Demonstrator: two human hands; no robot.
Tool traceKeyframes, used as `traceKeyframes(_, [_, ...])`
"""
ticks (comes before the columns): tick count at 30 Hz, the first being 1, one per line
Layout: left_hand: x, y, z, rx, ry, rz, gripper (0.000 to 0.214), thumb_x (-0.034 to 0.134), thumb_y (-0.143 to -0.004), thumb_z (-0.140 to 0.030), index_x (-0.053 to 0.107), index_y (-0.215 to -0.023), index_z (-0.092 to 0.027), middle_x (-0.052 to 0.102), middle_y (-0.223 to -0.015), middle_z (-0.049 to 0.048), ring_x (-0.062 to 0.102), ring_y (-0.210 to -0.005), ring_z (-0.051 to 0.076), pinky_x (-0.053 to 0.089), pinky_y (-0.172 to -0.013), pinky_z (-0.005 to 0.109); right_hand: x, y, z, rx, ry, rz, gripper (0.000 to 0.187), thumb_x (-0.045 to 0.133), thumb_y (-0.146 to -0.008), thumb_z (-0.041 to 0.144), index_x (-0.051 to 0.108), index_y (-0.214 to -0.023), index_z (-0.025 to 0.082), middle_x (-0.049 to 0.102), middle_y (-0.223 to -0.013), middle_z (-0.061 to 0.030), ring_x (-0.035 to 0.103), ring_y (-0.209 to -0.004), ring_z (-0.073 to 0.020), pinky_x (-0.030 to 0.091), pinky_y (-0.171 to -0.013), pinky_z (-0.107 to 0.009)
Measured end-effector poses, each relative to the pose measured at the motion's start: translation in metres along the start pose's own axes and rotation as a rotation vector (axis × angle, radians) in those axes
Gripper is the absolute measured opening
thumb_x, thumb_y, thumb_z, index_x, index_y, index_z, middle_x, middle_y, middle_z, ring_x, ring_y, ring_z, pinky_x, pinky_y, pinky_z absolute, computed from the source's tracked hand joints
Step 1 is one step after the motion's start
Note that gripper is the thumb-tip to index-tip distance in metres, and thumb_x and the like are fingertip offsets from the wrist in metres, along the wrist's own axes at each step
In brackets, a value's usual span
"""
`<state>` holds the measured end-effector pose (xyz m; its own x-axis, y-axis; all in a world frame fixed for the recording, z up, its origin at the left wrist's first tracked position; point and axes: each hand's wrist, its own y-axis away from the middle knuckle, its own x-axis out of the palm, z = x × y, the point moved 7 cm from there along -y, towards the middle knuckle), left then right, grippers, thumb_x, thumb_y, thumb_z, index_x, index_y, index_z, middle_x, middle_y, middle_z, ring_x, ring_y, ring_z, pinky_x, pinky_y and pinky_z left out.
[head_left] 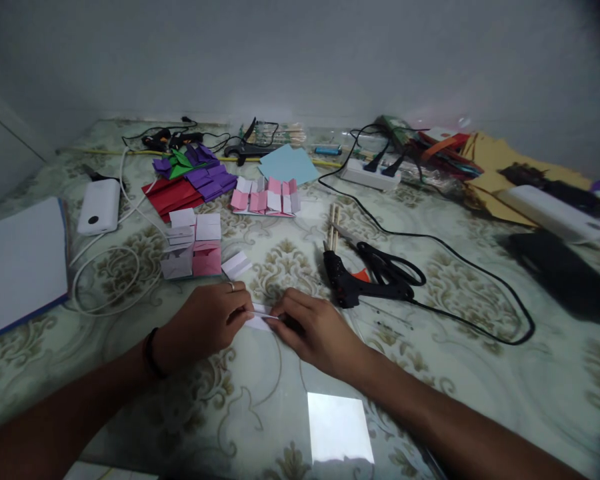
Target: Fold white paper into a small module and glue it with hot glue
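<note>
A small white paper strip with a raised fold lies on the patterned tablecloth between my hands. My left hand pinches its left end, and my right hand pinches the right end. Just beyond the left fingers rests a loose folded white paper piece. Behind it stands a block of folded white and pink paper. A second pink and white folded block sits farther back. Near me, a bright white square shows on the table.
To the right lie a black glue gun, scissors and wooden sticks. A power strip and black cable are behind them. Purple and red folded papers, a power bank and a notebook occupy the left.
</note>
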<state>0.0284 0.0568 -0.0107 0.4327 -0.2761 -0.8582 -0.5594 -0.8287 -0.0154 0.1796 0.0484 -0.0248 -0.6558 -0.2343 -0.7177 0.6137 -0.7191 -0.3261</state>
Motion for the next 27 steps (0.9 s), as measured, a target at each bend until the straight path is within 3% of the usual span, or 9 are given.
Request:
traceKeyframes(3, [0.001, 0.0, -0.002, 0.009, -0.014, 0.001, 0.009, 0.066, -0.093, -0.012, 0.067, -0.085, -0.016, 0.068, -0.086, 0.0015, 0.063, -0.075, 0.015, 0.043, -0.069, 0.028, -0.001, 0.0, 0.001, -0.016, -0.037, 0.002, 0.009, 0.06, -0.101, 0.017, 0.064, -0.094, 0.018, 0.067, -0.087, -0.0049, 0.065, -0.077, -0.0182, 0.05, -0.069, -0.027])
traceKeyframes(7, [0.006, 0.002, -0.006, 0.122, -0.028, -0.013, 0.013, 0.06, -0.099, -0.015, 0.072, -0.096, -0.017, 0.071, -0.1, 0.0046, 0.068, -0.09, 0.018, 0.049, -0.08, 0.03, -0.001, 0.0, 0.001, -0.034, -0.052, 0.01, 0.013, 0.056, -0.102, 0.015, 0.063, -0.092, 0.018, 0.066, -0.085, -0.0042, 0.065, -0.077, -0.0177, 0.05, -0.07, -0.027])
traceKeyframes(16, [0.003, 0.003, -0.004, 0.179, -0.002, -0.127, 0.017, 0.061, -0.099, -0.012, 0.077, -0.099, -0.018, 0.074, -0.096, 0.0048, 0.071, -0.088, 0.019, 0.054, -0.08, 0.03, 0.0, 0.002, 0.001, -0.009, -0.02, 0.01, 0.007, 0.06, -0.1, 0.017, 0.063, -0.094, 0.018, 0.067, -0.089, -0.0056, 0.066, -0.078, -0.0191, 0.051, -0.07, -0.028])
traceKeyframes(21, [-0.002, 0.005, -0.014, 0.298, 0.013, -0.166, 0.019, 0.062, -0.099, -0.013, 0.079, -0.103, -0.02, 0.076, -0.099, 0.004, 0.071, -0.092, 0.017, 0.056, -0.08, 0.028, 0.002, 0.002, -0.003, 0.019, -0.017, 0.014, 0.01, 0.061, -0.1, 0.019, 0.062, -0.091, 0.018, 0.067, -0.086, -0.0049, 0.067, -0.077, -0.019, 0.052, -0.069, -0.028])
traceKeyframes(27, [-0.004, 0.004, -0.013, 0.27, 0.019, -0.172, 0.021, 0.06, -0.101, -0.012, 0.079, -0.103, -0.019, 0.078, -0.096, 0.0049, 0.072, -0.091, 0.017, 0.057, -0.082, 0.03, 0.003, 0.001, -0.003, 0.028, -0.014, 0.026, 0.013, 0.061, -0.102, 0.026, 0.063, -0.092, 0.018, 0.068, -0.087, -0.005, 0.067, -0.076, -0.0183, 0.051, -0.069, -0.028])
